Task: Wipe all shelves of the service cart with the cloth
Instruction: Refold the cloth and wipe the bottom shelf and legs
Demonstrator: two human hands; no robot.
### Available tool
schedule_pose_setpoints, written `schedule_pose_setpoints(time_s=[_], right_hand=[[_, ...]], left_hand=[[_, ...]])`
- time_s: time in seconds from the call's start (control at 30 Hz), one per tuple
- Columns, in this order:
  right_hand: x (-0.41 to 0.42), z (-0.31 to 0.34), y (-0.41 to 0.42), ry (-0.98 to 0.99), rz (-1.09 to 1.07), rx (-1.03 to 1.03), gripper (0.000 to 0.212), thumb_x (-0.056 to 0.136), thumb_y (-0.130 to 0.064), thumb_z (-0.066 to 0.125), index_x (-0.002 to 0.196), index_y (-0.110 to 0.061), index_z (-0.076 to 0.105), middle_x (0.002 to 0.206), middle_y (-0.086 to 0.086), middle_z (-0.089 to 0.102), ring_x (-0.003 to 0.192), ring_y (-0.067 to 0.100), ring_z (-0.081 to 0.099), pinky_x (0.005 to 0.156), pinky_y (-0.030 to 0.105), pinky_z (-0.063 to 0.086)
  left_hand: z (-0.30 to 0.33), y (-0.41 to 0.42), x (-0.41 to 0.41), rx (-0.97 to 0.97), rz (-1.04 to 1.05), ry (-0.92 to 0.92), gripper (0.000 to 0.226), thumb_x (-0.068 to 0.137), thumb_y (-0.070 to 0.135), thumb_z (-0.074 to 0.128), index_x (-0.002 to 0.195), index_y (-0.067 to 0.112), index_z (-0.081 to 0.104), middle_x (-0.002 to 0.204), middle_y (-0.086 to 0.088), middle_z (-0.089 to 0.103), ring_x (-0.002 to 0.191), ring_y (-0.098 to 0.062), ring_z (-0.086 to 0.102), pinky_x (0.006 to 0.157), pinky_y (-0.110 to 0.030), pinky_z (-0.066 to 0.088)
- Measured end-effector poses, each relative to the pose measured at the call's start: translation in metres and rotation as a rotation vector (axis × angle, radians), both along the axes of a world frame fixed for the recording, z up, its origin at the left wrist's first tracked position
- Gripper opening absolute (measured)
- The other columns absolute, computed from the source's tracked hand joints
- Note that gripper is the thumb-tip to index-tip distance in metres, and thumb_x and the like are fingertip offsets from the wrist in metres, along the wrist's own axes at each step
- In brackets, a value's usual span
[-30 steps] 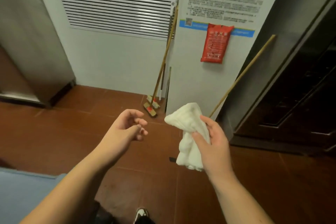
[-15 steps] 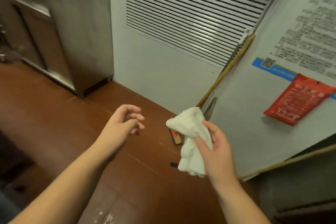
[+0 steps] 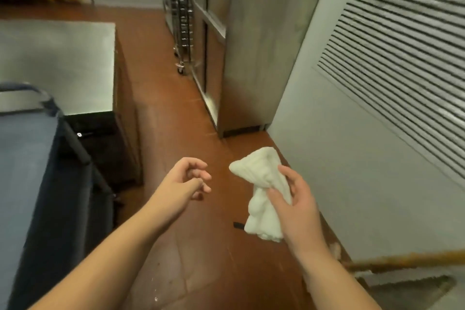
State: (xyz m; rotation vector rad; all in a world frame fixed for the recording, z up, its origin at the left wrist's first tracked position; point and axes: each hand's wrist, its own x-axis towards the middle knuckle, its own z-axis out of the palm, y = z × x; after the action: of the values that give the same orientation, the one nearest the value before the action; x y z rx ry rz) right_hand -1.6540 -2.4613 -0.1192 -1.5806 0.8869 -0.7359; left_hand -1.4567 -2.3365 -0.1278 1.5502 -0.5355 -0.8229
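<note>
Red-brown tiled floor (image 3: 191,254) underfoot, scuffed and a little spotted near the bottom of the view, running ahead as a narrow aisle. On the right a pale wall (image 3: 334,171) carries a slatted vent panel (image 3: 402,58); beyond it stands a tall stainless cabinet (image 3: 254,40), and past that a wheeled metal rack (image 3: 181,15) sits on casters at the aisle's far end. On the left, a steel worktop (image 3: 57,63) with a sharp front corner borders the aisle.

Nearer, at the left edge — the service cart (image 3: 27,171), blue-grey on top with a dark frame and a curved handle at its far end. It stands just beside the worktop, its right edge lining the walkway.

The right hand (image 3: 297,206) grips the cloth (image 3: 261,194), white and bunched, thumb and fingers pinched around its middle; the top fans out, the bottom hangs loose. The cloth is in the air over the floor, well apart from the cart. The left hand (image 3: 183,184) is empty, fingers loosely curled, hovering between cart and cloth.

A wooden pole (image 3: 402,260) juts in from the lower right, near the wall — the tightest spot. A small dark object (image 3: 237,225) lies on the tiles under the cloth. The centre of the aisle ahead is open floor.
</note>
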Motion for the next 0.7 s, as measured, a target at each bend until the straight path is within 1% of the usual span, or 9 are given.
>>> schedule_pose_setpoints(time_s=[0.07, 0.17, 0.3, 0.37, 0.43, 0.47, 0.53, 0.6, 0.7], right_hand=[[0.033, 0.0, -0.021, 0.015, 0.126, 0.02, 0.034, 0.093, -0.023, 0.071, 0.117, -0.045, 0.06, 0.108, -0.019, 0.069, 0.101, 0.007, 0.069, 0.088, 0.041, 0.06], [0.093, -0.008, -0.031, 0.014, 0.303, 0.065, 0.035, 0.092, -0.024, 0.073, 0.121, -0.039, 0.06, 0.11, -0.01, 0.071, 0.101, 0.013, 0.07, 0.089, 0.045, 0.059], [0.18, -0.025, -0.019, 0.034, 0.549, 0.082, 0.037, 0.092, -0.022, 0.073, 0.122, -0.039, 0.06, 0.114, -0.007, 0.07, 0.104, 0.014, 0.069, 0.091, 0.045, 0.058], [0.225, -0.031, -0.007, 0.057, 0.669, 0.069, 0.037, 0.092, -0.022, 0.073, 0.121, -0.041, 0.06, 0.114, -0.01, 0.07, 0.105, 0.012, 0.069, 0.091, 0.038, 0.058], [0.268, -0.031, 0.006, 0.068, 0.79, 0.059, 0.037, 0.092, -0.023, 0.072, 0.122, -0.041, 0.059, 0.113, -0.011, 0.069, 0.104, 0.007, 0.068, 0.085, 0.027, 0.058], [0.29, -0.03, 0.01, 0.075, 0.841, 0.035, 0.038, 0.092, -0.022, 0.071, 0.123, -0.04, 0.058, 0.114, -0.012, 0.068, 0.104, 0.005, 0.067, 0.082, 0.021, 0.056], [0.332, -0.025, 0.016, 0.085, 0.922, -0.018, 0.038, 0.093, -0.016, 0.069, 0.125, -0.034, 0.058, 0.115, -0.012, 0.066, 0.102, -0.002, 0.064, 0.077, 0.011, 0.052], [0.369, -0.018, 0.02, 0.077, 0.965, -0.031, 0.037, 0.093, -0.013, 0.068, 0.125, -0.029, 0.059, 0.114, -0.012, 0.066, 0.099, -0.007, 0.063, 0.074, 0.007, 0.049], [0.418, -0.012, 0.02, 0.068, 1.031, -0.064, 0.037, 0.093, -0.013, 0.068, 0.125, -0.029, 0.059, 0.113, -0.014, 0.066, 0.1, -0.008, 0.062, 0.075, 0.007, 0.049]], left_hand=[[0.005, 0.0, 0.011, 0.01, 0.093, -0.009, 0.03, 0.091, -0.006, 0.045, 0.107, 0.017, 0.056, 0.092, -0.007, 0.065, 0.075, -0.022, 0.067, 0.068, -0.035, 0.054], [0.004, 0.02, 0.038, -0.006, 0.309, 0.013, 0.032, 0.089, -0.008, 0.045, 0.11, 0.014, 0.056, 0.092, -0.008, 0.065, 0.074, -0.02, 0.066, 0.062, -0.028, 0.052], [-0.01, 0.068, 0.083, 0.005, 0.623, 0.043, 0.035, 0.087, -0.011, 0.048, 0.107, 0.016, 0.059, 0.092, -0.008, 0.067, 0.073, -0.019, 0.067, 0.066, -0.035, 0.054], [-0.02, 0.087, 0.104, -0.014, 0.753, 0.078, 0.036, 0.083, -0.01, 0.052, 0.104, 0.018, 0.061, 0.087, -0.002, 0.068, 0.074, -0.019, 0.067, 0.067, -0.035, 0.052], [-0.028, 0.097, 0.126, -0.017, 0.816, 0.078, 0.034, 0.079, -0.003, 0.055, 0.104, 0.019, 0.061, 0.087, 0.001, 0.069, 0.075, -0.019, 0.067, 0.066, -0.034, 0.052], [-0.031, 0.098, 0.14, -0.017, 0.832, 0.076, 0.033, 0.08, -0.002, 0.054, 0.104, 0.019, 0.061, 0.087, 0.0, 0.069, 0.075, -0.019, 0.066, 0.067, -0.034, 0.052], [-0.032, 0.097, 0.169, -0.005, 0.871, 0.085, 0.034, 0.085, -0.008, 0.049, 0.106, 0.015, 0.059, 0.089, -0.004, 0.067, 0.075, -0.019, 0.065, 0.068, -0.034, 0.052], [-0.028, 0.095, 0.196, 0.002, 0.906, 0.08, 0.034, 0.087, -0.011, 0.044, 0.109, 0.011, 0.057, 0.093, -0.009, 0.065, 0.073, -0.018, 0.064, 0.068, -0.033, 0.054], [-0.021, 0.099, 0.23, -0.003, 0.98, 0.068, 0.033, 0.088, -0.013, 0.04, 0.109, 0.008, 0.055, 0.094, -0.01, 0.062, 0.07, -0.016, 0.063, 0.066, -0.031, 0.052]])
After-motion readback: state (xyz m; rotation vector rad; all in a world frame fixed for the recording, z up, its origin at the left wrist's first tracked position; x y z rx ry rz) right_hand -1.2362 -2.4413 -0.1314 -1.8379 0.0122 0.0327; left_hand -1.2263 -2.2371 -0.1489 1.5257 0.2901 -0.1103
